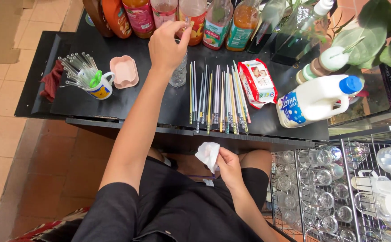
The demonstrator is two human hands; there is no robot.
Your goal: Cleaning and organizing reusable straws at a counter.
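Over the glass (179, 71), left hand (166, 45) pinches a straw (187, 28).

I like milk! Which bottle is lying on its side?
The white milk jug with the blue cap, at the table's right end. The other bottles stand upright along the back.

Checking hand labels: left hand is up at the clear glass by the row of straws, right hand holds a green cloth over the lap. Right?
Not quite. In the head view the left hand is at the clear glass beside the row of straws, but the right hand holds a white wipe over the lap, not a green cloth.
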